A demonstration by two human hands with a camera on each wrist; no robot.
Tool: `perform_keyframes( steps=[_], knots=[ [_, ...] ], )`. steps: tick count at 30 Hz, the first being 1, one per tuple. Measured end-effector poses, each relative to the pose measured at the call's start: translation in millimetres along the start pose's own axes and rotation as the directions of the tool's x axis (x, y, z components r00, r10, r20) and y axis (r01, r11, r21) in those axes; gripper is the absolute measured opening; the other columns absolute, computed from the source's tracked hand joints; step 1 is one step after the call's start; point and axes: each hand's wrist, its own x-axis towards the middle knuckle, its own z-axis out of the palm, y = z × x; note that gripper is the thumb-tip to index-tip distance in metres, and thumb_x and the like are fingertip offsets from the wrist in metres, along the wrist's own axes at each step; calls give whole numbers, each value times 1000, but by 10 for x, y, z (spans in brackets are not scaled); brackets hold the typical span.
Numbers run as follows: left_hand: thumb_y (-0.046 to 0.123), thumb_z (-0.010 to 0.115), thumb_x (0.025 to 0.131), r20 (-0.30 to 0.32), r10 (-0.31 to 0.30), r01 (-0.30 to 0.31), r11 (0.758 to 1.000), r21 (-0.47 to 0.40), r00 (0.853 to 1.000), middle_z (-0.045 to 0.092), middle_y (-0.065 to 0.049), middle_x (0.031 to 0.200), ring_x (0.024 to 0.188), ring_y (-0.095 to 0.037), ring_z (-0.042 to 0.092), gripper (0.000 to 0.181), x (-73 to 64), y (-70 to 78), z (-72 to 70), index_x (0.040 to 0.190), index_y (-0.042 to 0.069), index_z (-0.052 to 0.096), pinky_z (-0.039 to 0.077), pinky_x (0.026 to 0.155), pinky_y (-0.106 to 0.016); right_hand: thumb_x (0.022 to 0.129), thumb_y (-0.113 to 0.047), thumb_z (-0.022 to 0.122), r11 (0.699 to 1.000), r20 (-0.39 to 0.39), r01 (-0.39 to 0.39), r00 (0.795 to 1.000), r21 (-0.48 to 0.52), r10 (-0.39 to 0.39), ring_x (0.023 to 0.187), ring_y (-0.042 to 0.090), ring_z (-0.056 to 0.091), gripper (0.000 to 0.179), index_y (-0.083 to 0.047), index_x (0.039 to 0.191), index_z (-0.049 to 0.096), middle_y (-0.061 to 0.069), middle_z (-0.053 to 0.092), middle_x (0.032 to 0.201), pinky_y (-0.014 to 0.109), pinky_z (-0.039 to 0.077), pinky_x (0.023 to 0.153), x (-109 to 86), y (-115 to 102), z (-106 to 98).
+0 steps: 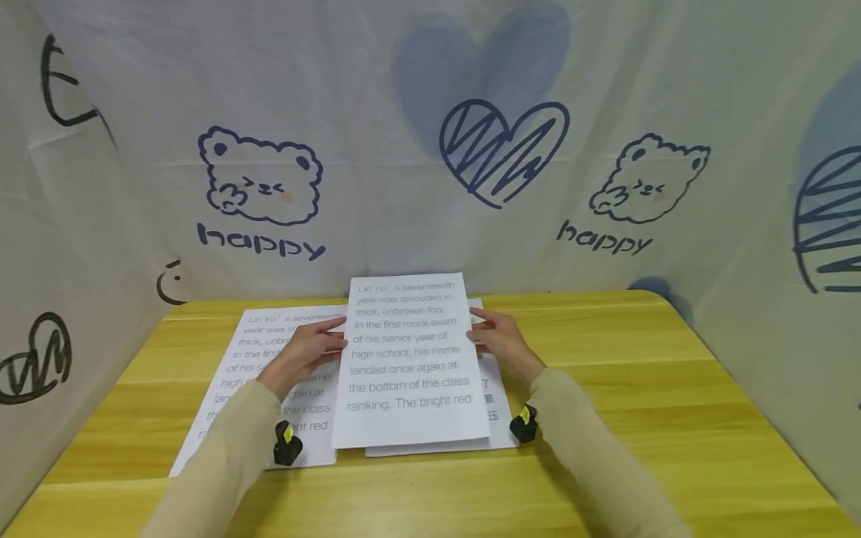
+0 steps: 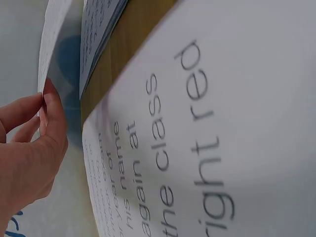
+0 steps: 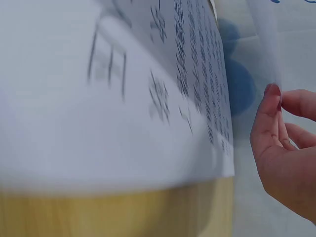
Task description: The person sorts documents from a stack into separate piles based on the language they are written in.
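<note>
A sheet of paper printed with large English text is held up above the table between both hands. My left hand pinches its left edge; in the left wrist view the thumb and fingers of that hand meet on the sheet's edge. The right edge is pinched by my right hand, also seen as a hand in the right wrist view. Under the raised sheet lies a paper with Chinese characters, mostly covered. Left of it, partly beneath my left forearm, lies another English-printed paper.
The papers lie on a yellow wood-grain table. A pale cloth with bear and heart drawings hangs behind it and at both sides. Each wrist carries a small black device, one on the left and one on the right.
</note>
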Motion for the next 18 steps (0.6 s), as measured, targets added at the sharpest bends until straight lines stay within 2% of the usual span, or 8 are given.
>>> perform_keyframes(
  steps=[4, 12, 18],
  knots=[
    [-5, 55, 93, -2, 1, -1, 1000, 13, 1000, 48, -22, 130, 96, -17, 61, 60, -31, -34, -104, 149, 5, 35, 50, 90, -30, 91, 0, 61, 999, -12, 4, 1000, 32, -4, 86, 24, 60, 53, -5, 142, 48, 17, 57, 108, 31, 53, 77, 16, 35, 132],
    [0, 53, 96, -13, 0, 1, 998, 55, 1000, 46, -21, 133, 97, -11, 59, 58, -170, -102, -414, 150, 3, 33, 49, 90, -26, 90, -2, 63, 1000, 3, 0, 1000, 15, 0, 86, 20, 63, 50, -1, 138, 51, 15, 62, 108, 30, 55, 75, 10, 32, 469],
    [2, 53, 97, -35, -11, 12, 1000, 26, 999, 42, -22, 140, 96, -9, 58, 59, -224, -132, -608, 151, 5, 30, 50, 84, -21, 90, -4, 64, 1000, 27, 26, 999, 12, -26, 84, 20, 64, 51, -3, 139, 51, 13, 62, 106, 31, 55, 75, 26, -62, 665]
  ],
)
